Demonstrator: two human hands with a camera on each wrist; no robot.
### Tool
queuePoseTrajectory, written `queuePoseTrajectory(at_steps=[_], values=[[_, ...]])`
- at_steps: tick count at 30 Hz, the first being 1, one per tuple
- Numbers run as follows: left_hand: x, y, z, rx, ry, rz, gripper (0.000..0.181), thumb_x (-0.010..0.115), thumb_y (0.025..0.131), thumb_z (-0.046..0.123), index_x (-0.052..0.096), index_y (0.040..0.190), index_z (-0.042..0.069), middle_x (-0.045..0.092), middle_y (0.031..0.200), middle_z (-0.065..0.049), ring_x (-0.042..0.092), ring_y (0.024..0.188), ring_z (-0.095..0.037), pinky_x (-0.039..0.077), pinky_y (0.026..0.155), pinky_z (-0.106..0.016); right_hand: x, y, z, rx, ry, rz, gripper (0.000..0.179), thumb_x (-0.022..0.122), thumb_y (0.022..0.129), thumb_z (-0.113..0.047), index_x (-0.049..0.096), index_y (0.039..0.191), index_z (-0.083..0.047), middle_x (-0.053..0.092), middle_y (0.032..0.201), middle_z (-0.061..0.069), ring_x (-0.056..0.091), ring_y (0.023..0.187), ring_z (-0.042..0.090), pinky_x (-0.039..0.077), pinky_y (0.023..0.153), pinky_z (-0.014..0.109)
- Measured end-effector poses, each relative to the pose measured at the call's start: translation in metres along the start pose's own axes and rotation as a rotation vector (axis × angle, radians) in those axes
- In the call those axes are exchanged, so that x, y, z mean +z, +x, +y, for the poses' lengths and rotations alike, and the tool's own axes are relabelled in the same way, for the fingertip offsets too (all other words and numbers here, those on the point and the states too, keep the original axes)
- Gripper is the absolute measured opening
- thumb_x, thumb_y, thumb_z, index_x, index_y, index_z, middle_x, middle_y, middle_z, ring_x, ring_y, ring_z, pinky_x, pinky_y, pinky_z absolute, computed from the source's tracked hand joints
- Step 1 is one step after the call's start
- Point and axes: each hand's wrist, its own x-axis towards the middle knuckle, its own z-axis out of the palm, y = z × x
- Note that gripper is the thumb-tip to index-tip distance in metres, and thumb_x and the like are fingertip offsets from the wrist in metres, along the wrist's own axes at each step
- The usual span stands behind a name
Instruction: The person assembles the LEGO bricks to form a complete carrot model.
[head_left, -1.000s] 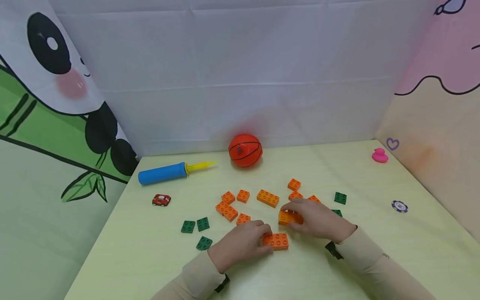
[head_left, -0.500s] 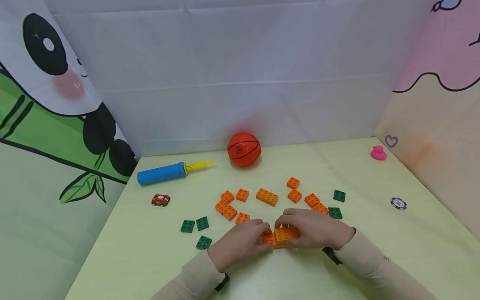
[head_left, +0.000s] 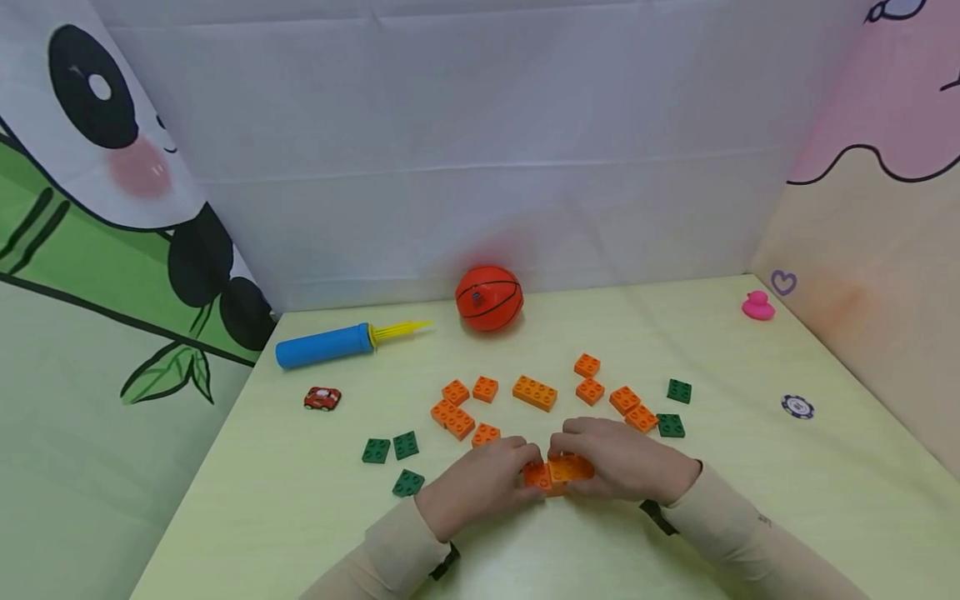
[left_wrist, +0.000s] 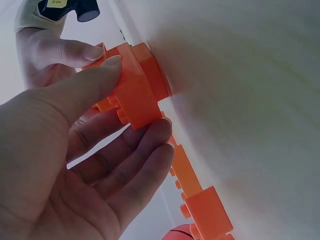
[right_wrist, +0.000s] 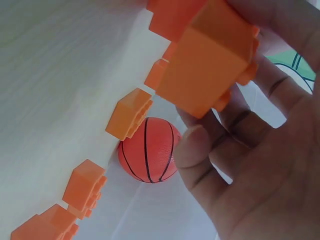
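Left hand grips the lower orange brick at its left end, thumb on the near side and fingers round the far side. Right hand pinches the upper orange brick between thumb and fingers. Position of the pair: near edge of the spread of bricks, between the two hands. The upper brick sits over the right part of the lower one, leaving studs exposed at the left end; whether the studs are fully seated cannot be told. Left wrist view: a further orange block face shows on the table side of the held brick; its join is hidden.

Surroundings, on the pale table: a long orange brick lies beyond the hands. Smaller orange bricks lie on both sides of it, a left group and a right group, the left one partly covered by the left hand. Green bricks: three at left, two at right. Farther back, a blue pump with yellow nozzle and a red basketball. Far left, a red toy car; far right, a pink duck and a poker chip.
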Motion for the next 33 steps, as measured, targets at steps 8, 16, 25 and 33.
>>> queuePoseTrajectory(at_steps=[8,16,25,33], values=[[-0.006,-0.001,-0.003,-0.004,-0.006,-0.003,0.03,0.072,0.091,0.042,0.07,0.111,0.02,0.065,0.097,0.009,0.057,0.079,-0.003,0.052,0.076,-0.022,0.0,0.002,0.001,-0.02,0.002,0.028,0.026,0.079,0.086,-0.025,0.065,0.107,-0.023,0.058,0.1,-0.012,0.053,0.087,0.005,0.051,0.078,0.026],[-0.031,0.009,-0.012,-0.031,0.106,0.03,0.035,0.055,0.102,0.042,0.069,0.123,0.017,0.067,0.115,0.003,0.062,0.105,-0.015,0.054,0.092,-0.034,0.002,0.005,0.0,0.006,-0.001,0.018,0.027,0.08,0.085,-0.027,0.067,0.108,-0.023,0.058,0.1,-0.013,0.053,0.085,0.005,0.052,0.077,0.025],[-0.04,0.064,-0.032,-0.088,0.205,0.073,0.047,0.064,0.098,0.037,0.058,0.139,0.015,0.056,0.139,-0.003,0.05,0.126,-0.022,0.046,0.106,-0.037,0.003,0.004,0.0,0.02,0.004,0.01,0.027,0.079,0.086,-0.03,0.068,0.111,-0.023,0.062,0.105,-0.013,0.057,0.091,0.005,0.053,0.084,0.028],[-0.033,0.084,-0.029,-0.096,0.252,0.023,0.033,0.062,0.098,0.018,0.066,0.131,0.017,0.065,0.126,0.0,0.055,0.111,-0.021,0.048,0.098,-0.036,0.005,0.004,0.002,0.029,0.002,0.016,0.034,0.078,0.086,-0.034,0.07,0.116,-0.019,0.065,0.111,-0.011,0.06,0.099,0.007,0.053,0.089,0.03]])
